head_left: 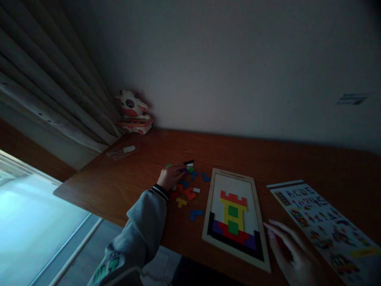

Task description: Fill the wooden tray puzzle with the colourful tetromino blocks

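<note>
My left hand [170,177], in a grey sleeve with a striped cuff, reaches over a scatter of coloured wooden puzzle pieces [187,190] on the brown table [127,178]. Its fingers are curled on a purple piece [182,170]. To the right lies a wooden puzzle tray [256,222], partly filled with a tower shape in red, yellow, green, purple and black. My right hand [290,250] rests flat on the table beside the tray's lower right corner, fingers stretched out, holding nothing.
A printed pattern sheet [324,222] lies at the right. A cow-shaped toy [132,111] stands in the far left corner by the curtain [44,91]. A small clear bag [122,151] lies near it. The table's left edge drops off towards a bright window.
</note>
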A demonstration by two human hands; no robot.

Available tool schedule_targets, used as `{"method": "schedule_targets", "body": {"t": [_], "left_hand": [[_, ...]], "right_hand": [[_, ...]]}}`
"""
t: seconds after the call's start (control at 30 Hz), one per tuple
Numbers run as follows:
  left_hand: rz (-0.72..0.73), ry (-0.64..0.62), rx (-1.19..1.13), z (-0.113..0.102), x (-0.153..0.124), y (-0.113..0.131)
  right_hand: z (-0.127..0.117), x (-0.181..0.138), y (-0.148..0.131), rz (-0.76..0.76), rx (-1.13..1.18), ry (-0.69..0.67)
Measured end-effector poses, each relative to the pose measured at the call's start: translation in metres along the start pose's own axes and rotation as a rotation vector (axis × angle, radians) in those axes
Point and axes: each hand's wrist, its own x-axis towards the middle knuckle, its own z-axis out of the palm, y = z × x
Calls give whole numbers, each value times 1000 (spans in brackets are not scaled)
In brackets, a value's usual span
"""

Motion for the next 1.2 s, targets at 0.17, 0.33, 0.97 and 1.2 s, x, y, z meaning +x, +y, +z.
{"method": "schedule_targets", "body": {"t": [0.17, 0.33, 0.97, 1.2], "left_hand": [[-2, -63, 5, 13, 9, 6], [-27, -99, 37, 18, 10, 5], [190, -185, 168, 8, 5, 7], [313, -116, 218, 9, -3, 2]], "right_hand": [[2, -5, 2, 32, 21, -44], [3, -5, 3, 41, 23, -43], [2, -6, -3, 94, 49, -66], [1, -4, -4, 97, 73, -60]]}}
